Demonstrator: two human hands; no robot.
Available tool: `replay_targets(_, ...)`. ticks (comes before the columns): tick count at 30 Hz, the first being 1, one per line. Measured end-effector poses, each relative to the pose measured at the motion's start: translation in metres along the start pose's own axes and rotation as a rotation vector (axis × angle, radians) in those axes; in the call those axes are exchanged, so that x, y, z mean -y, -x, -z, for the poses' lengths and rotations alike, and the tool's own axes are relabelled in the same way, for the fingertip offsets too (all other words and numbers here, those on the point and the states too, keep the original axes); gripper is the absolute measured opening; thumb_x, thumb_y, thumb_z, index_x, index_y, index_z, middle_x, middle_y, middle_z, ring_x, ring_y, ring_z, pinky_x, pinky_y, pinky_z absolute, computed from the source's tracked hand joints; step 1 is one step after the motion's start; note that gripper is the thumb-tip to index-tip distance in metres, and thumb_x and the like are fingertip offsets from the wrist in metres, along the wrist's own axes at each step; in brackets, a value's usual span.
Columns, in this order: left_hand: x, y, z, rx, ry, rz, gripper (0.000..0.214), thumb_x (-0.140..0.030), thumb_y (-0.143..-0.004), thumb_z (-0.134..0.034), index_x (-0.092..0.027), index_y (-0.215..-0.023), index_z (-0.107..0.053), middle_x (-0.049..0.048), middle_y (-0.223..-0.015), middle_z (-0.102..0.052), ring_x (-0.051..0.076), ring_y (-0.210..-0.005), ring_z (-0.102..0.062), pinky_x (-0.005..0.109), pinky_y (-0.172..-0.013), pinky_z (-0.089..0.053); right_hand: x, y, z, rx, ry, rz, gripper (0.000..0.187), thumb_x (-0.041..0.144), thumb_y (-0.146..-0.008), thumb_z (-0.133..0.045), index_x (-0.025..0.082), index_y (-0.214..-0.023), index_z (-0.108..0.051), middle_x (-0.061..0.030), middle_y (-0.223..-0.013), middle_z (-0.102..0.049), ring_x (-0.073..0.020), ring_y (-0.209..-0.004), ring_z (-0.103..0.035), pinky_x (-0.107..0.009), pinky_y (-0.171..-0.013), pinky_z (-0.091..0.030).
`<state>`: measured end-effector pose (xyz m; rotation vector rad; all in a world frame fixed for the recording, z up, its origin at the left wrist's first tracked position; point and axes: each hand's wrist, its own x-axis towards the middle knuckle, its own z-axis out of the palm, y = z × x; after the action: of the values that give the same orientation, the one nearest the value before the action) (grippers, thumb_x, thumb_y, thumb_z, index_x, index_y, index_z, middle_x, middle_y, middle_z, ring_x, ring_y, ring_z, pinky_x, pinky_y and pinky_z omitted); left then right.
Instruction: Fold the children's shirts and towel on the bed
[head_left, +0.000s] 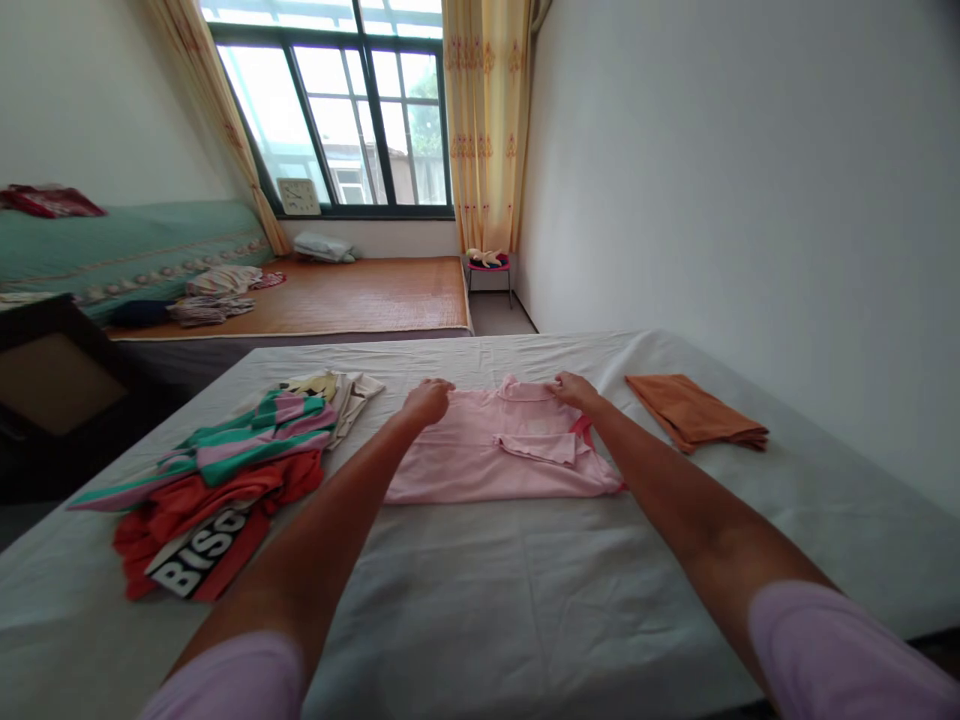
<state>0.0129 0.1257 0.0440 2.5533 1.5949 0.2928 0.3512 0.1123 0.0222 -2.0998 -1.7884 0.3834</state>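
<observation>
A pink shirt (465, 455) lies partly folded on the white-sheeted table (465, 590), one sleeve laid across its body. My left hand (430, 401) is closed on its far left edge. At the far right edge, by the folded-over part, my right hand (574, 390) pinches the same cloth. A strip of red trim shows beside my right forearm. To the left is a loose pile of clothes, with a green and pink striped garment (262, 435) above a red garment (217, 520) bearing large letters. A folded brown garment (694, 410) rests to the right.
Beyond the table stands a bed with a brown mat (375, 290), with clothes (217, 295) heaped on its left side. A dark chair (60, 390) is at the left. A small stool (489, 266) stands near the curtain (487, 130), and a white wall (735, 200) runs along the right.
</observation>
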Motion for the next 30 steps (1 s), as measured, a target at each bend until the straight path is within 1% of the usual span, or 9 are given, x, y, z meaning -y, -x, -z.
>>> replay_targets(4, 0.044, -0.005, -0.005, 0.013, -0.051, 0.102, 0.051, -0.011, -0.082, -0.043, -0.020, -0.132, -0.053, 0.0136, -0.136, -0.053, 0.032, -0.126, -0.044, 0.048, -0.099, -0.039, 0.009, -0.006, 0.004, 0.171, -0.244, 0.004, 0.028, 0.040, -0.068, -0.070, 0.013, -0.075, -0.066, -0.0032, -0.062, -0.063, -0.0182, -0.063, -0.061, -0.025, -0.058, -0.043)
replay_targets(8, 0.062, -0.009, -0.013, 0.018, -0.077, 0.102, 0.048, -0.015, -0.085, -0.039, -0.022, -0.131, -0.054, 0.0125, -0.135, -0.053, 0.030, -0.124, -0.046, 0.047, -0.099, -0.038, 0.008, -0.006, 0.014, 0.105, -0.514, 0.072, 0.033, 0.035, -0.072, -0.065, 0.017, -0.099, -0.062, -0.0008, -0.077, -0.066, -0.0116, -0.061, -0.057, -0.021, -0.056, -0.043)
replay_targets(11, 0.066, -0.014, -0.016, 0.002, -0.117, 0.093, 0.043, -0.021, -0.088, -0.036, -0.024, -0.123, -0.061, 0.0123, -0.126, -0.058, 0.030, -0.117, -0.051, 0.044, -0.095, -0.041, 0.001, -0.006, 0.013, 0.148, -0.664, 0.001, 0.045, 0.038, -0.068, -0.068, 0.017, -0.107, -0.059, -0.0023, -0.081, -0.067, -0.0114, -0.061, -0.057, -0.020, -0.052, -0.042)
replay_targets(14, 0.065, -0.020, -0.015, -0.015, -0.149, 0.109, 0.038, -0.023, -0.087, -0.039, -0.025, -0.114, -0.066, 0.0112, -0.113, -0.063, 0.027, -0.110, -0.056, 0.038, -0.091, -0.043, 0.002, -0.007, 0.006, 0.182, -0.609, -0.018, 0.041, 0.042, -0.064, -0.070, 0.015, -0.094, -0.065, -0.0029, -0.078, -0.067, -0.0135, -0.064, -0.058, -0.020, -0.051, -0.041)
replay_targets(17, 0.061, -0.022, -0.006, -0.035, -0.157, 0.101, 0.034, -0.025, -0.083, -0.044, -0.025, -0.106, -0.070, 0.0092, -0.107, -0.064, 0.027, -0.104, -0.058, 0.037, -0.087, -0.044, 0.013, -0.004, 0.005, 0.101, -0.669, 0.088, 0.029, 0.038, -0.061, -0.068, 0.014, -0.076, -0.065, -0.0004, -0.070, -0.065, -0.0142, -0.064, -0.057, -0.021, -0.053, -0.041)
replay_targets(21, 0.058, -0.006, 0.014, -0.141, -0.043, 0.072, 0.029, -0.025, -0.077, -0.050, -0.026, -0.094, -0.074, 0.0051, -0.096, -0.064, 0.023, -0.095, -0.060, 0.031, -0.082, -0.046, 0.017, 0.021, 0.019, 0.017, -0.873, 0.321, 0.015, 0.030, -0.063, -0.059, 0.017, -0.070, -0.062, -0.0006, -0.075, -0.068, -0.0161, -0.071, -0.060, -0.024, -0.063, -0.046)
replay_targets(25, 0.063, 0.035, 0.021, -0.166, 0.054, -0.077, 0.025, -0.022, -0.074, -0.051, -0.025, -0.084, -0.074, 0.0030, -0.092, -0.064, 0.019, -0.091, -0.060, 0.029, -0.083, -0.045, -0.006, 0.061, 0.028, 0.177, -0.756, 0.493, 0.012, 0.020, -0.065, -0.052, 0.017, -0.056, -0.059, -0.0055, -0.088, -0.072, -0.0191, -0.086, -0.063, -0.030, -0.078, -0.048)
replay_targets(27, 0.064, 0.057, 0.016, -0.140, 0.061, -0.092, 0.027, -0.022, -0.074, -0.052, -0.024, -0.089, -0.074, 0.0028, -0.091, -0.065, 0.019, -0.088, -0.060, 0.029, -0.082, -0.045, -0.018, 0.077, 0.026, 0.191, -0.570, 0.501, 0.017, 0.015, -0.063, -0.050, 0.017, -0.067, -0.067, -0.0047, -0.087, -0.072, -0.0185, -0.084, -0.063, -0.031, -0.079, -0.048)
replay_targets(30, 0.064, 0.081, 0.005, -0.142, 0.045, -0.032, 0.031, -0.025, -0.078, -0.050, -0.023, -0.101, -0.071, 0.0044, -0.093, -0.066, 0.021, -0.088, -0.061, 0.031, -0.080, -0.045, -0.024, 0.095, 0.021, 0.084, -0.235, 0.527, 0.042, 0.007, -0.061, -0.052, 0.022, -0.094, -0.073, -0.0022, -0.092, -0.072, -0.0192, -0.090, -0.061, -0.031, -0.083, -0.048)
